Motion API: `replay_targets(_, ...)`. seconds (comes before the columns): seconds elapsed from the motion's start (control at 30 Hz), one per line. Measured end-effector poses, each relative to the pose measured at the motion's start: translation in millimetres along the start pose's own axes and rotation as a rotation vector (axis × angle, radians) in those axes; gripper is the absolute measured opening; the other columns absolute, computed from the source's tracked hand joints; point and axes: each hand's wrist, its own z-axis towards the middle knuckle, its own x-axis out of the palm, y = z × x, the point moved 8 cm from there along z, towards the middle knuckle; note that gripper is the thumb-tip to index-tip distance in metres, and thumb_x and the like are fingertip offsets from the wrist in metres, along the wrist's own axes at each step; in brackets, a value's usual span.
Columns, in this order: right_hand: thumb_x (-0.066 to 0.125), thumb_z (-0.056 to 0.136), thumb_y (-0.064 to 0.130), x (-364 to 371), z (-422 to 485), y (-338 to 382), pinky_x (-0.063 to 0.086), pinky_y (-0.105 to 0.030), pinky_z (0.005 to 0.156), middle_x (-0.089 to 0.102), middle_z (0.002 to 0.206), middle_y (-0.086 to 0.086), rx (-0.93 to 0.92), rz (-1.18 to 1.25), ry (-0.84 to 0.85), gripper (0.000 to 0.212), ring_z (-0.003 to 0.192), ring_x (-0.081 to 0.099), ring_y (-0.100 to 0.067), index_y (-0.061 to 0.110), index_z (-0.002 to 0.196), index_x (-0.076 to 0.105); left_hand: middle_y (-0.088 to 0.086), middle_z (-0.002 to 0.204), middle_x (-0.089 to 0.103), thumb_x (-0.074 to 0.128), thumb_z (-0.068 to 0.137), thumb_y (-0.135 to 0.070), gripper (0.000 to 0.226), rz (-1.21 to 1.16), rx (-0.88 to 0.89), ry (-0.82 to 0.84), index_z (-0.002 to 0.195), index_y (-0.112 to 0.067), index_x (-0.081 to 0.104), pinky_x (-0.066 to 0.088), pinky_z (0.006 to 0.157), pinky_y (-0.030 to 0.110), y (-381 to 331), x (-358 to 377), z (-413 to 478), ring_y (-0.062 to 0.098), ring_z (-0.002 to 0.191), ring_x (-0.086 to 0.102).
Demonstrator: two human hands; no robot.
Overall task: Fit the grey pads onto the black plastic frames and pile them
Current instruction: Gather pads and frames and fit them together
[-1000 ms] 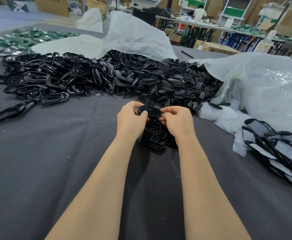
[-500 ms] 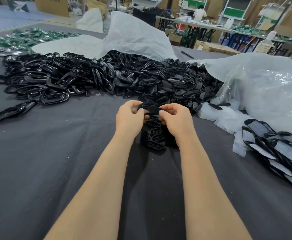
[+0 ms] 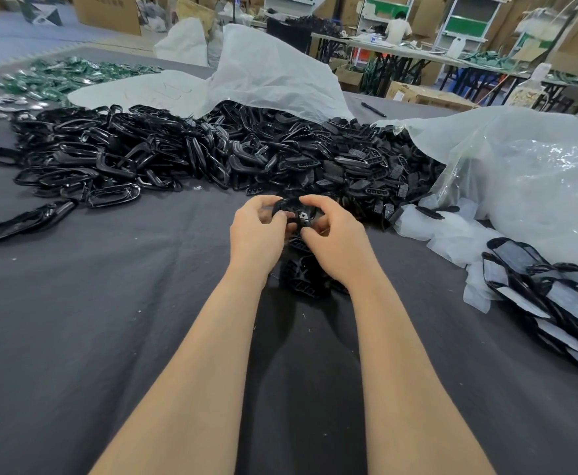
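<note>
My left hand (image 3: 258, 231) and my right hand (image 3: 332, 234) both pinch one small black plastic frame (image 3: 292, 210) at the middle of the table, fingers curled round its ends. A small light patch shows on the piece between my fingers. Just below my hands lies a short pile of black frames (image 3: 303, 275), partly hidden by my wrists. A large heap of loose black frames (image 3: 191, 152) stretches across the table behind. Frames carrying grey pads (image 3: 554, 299) are piled at the right edge.
The table has a dark grey cloth (image 3: 75, 320). White plastic sacks (image 3: 537, 180) lie at the right and behind the heap, white bag scraps near the padded pile. Green parts (image 3: 75, 73) sit at the far left. A person works at a distant table.
The frame has been tilted and turned between my fingers. My right hand shifted round to its near side. My hands stay over the small pile.
</note>
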Motion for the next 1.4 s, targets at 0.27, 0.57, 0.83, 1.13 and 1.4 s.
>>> replay_targets(0.27,0.063,0.090,0.010,-28,-3,-25,0.058,-0.037,0.078,0.067,0.085,-0.003,0.229,0.438,-0.348,0.012,0.074,0.067,-0.015,0.021,0.089,0.059,-0.006,0.079,0.070,0.050,0.096,-0.004,0.026,-0.028,0.009,-0.006,0.091,-0.029,0.057,0.055,0.068,0.022,0,1,3,0.001,0.063,0.067)
replay_targets(0.57,0.071,0.084,0.015,-24,-3,-15,0.054,-0.031,0.081,0.067,0.081,0.004,0.151,0.378,-0.394,0.013,0.081,0.065,-0.012,0.023,0.078,0.063,0.000,0.092,0.071,0.062,0.092,-0.011,0.022,0.061,0.114,0.127,0.090,-0.033,0.059,0.057,0.079,0.027,-9,12,-4,0.006,0.075,0.071)
replay_targets(0.83,0.069,0.086,0.013,-20,-2,-24,0.054,-0.025,0.069,0.064,0.073,0.002,0.230,0.552,-0.360,0.014,0.066,0.060,-0.006,0.020,0.076,0.063,-0.001,0.078,0.071,0.060,0.093,-0.005,0.019,-0.115,0.101,0.152,0.095,-0.024,0.060,0.052,0.064,0.013,-15,13,-6,0.004,0.069,0.069)
replay_targets(1.13,0.067,0.087,0.011,-17,-3,-19,0.056,-0.035,0.077,0.064,0.072,0.002,0.199,0.525,-0.356,0.015,0.063,0.062,-0.008,0.020,0.080,0.057,-0.003,0.078,0.071,0.059,0.095,-0.010,0.021,0.008,0.142,0.096,0.090,-0.030,0.056,0.055,0.068,0.017,-14,12,-4,0.003,0.070,0.071)
replay_targets(1.4,0.064,0.091,0.013,-6,0,-22,0.055,-0.018,0.061,0.066,0.087,-0.002,0.275,0.616,-0.237,0.010,0.063,0.067,-0.005,0.019,0.090,0.056,-0.002,0.085,0.069,0.057,0.095,-0.010,0.026,0.082,0.161,0.044,0.087,-0.034,0.054,0.055,0.069,0.017,-16,6,-5,0.001,0.067,0.069)
